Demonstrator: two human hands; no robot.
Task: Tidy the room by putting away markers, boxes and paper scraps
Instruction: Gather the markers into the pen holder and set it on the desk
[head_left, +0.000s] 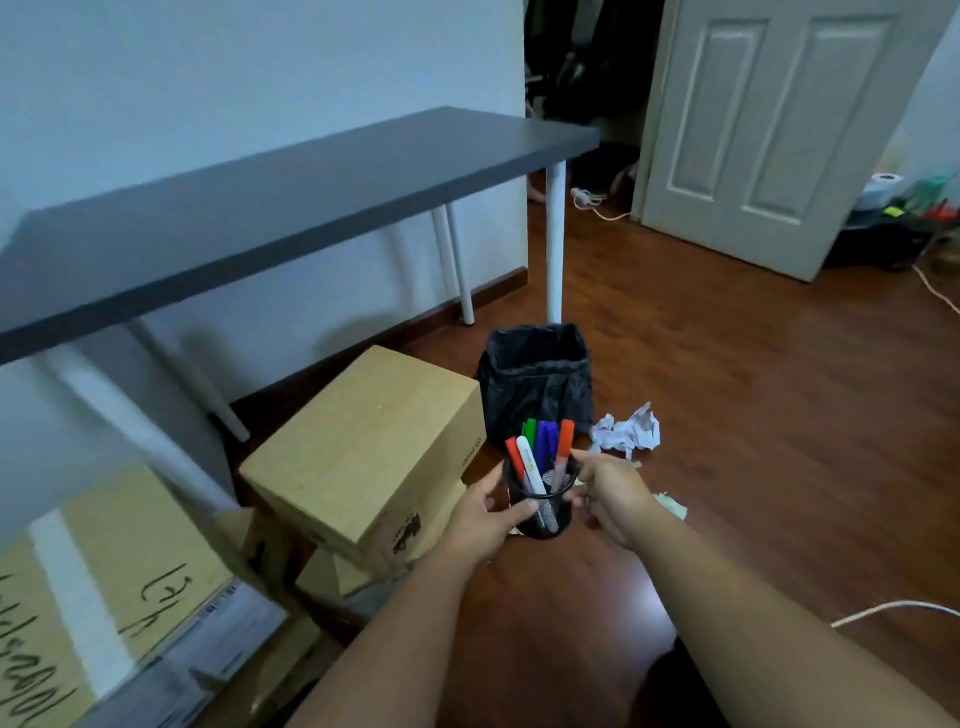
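Black mesh pen holder (540, 512) sits between both hands — the left hand (480, 514) curls its fingers and thumb round the left wall, and the right hand (610, 499) pinches the rim on the other side. Whether the holder rests on the wooden floor (753, 415) or is lifted just off it is hard to tell. Markers (543, 457) stand inside, caps up: red, white, green, blue, orange. Just left lies a cardboard box (363, 447); behind the holder stands a bin lined with a black bag (535, 374), with crumpled paper (626, 431) beside it. Farther left — a grey desk (260, 218) on white legs.
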